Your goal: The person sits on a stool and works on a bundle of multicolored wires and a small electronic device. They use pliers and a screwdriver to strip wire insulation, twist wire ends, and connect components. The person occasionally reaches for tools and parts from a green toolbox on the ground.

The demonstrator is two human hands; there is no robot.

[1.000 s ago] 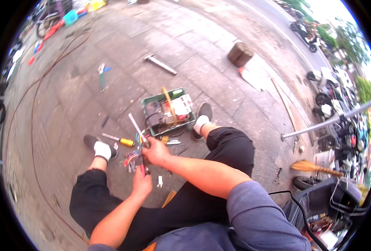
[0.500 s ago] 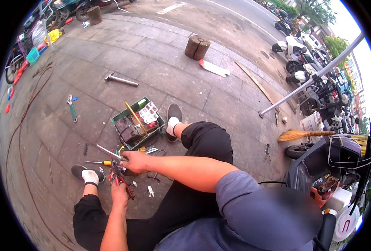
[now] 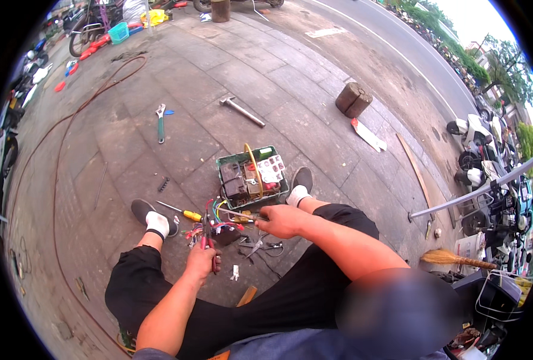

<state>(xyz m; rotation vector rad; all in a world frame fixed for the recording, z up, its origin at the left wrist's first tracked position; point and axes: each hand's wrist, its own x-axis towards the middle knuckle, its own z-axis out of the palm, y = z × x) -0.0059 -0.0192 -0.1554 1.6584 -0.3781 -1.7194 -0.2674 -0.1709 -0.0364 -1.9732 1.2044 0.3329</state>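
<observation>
My left hand (image 3: 201, 259) grips red-handled pliers (image 3: 207, 241) with its fingers closed, their metal jaws among a bundle of coloured wires (image 3: 223, 225) with small connectors. To its upper right, my right hand (image 3: 281, 221) is closed on a long thin metal tool (image 3: 236, 213), whose shaft points left toward the wires. A yellow screwdriver (image 3: 191, 215) lies on the paving beside my left shoe. Cutting tools (image 3: 255, 246) and small pieces lie between my legs. Just beyond my hands stands a green crate (image 3: 265, 150) holding dark boxes and assorted parts.
An adjustable wrench (image 3: 161, 125), a hammer (image 3: 242, 111), a log block (image 3: 354, 99), a wooden strip (image 3: 413, 168) and a long hose (image 3: 68, 129) lie around on the paving. At right are a slanted metal pole (image 3: 458, 197), broom (image 3: 443, 258) and parked scooters (image 3: 476, 144); a road runs beyond.
My right hand has moved rightward, away from my left hand, and its tool's shaft now lies more nearly level. The pliers remain in my left hand. The view has shifted.
</observation>
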